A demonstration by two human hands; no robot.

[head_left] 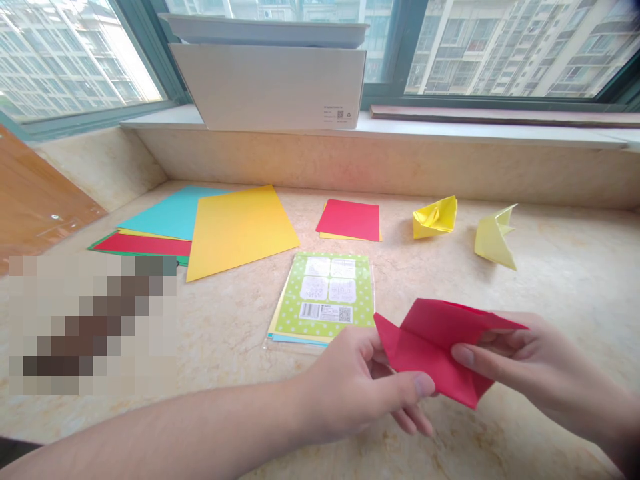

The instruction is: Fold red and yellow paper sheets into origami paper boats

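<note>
A partly folded sheet of red origami paper (pixel 435 333) is held up above the counter between both hands. My left hand (pixel 367 380) grips its lower left edge, thumb in front and fingers behind. My right hand (pixel 520 357) pinches its right side, with the thumb pressed on the front and the fingers partly hidden behind. Creases and pointed corners show on the red paper. Just beyond my left hand lies a green dotted pack of origami paper (pixel 335 267) in a clear sleeve.
On the stone counter (pixel 225 307) lie a yellow sheet (pixel 245 227), blue sheets (pixel 165 213) and small red squares (pixel 350 220). Two folded paper pieces, one bright yellow (pixel 435 217) and one pale yellow (pixel 493 237), sit at right. A white box (pixel 270 87) stands on the sill. A blurred patch covers the left.
</note>
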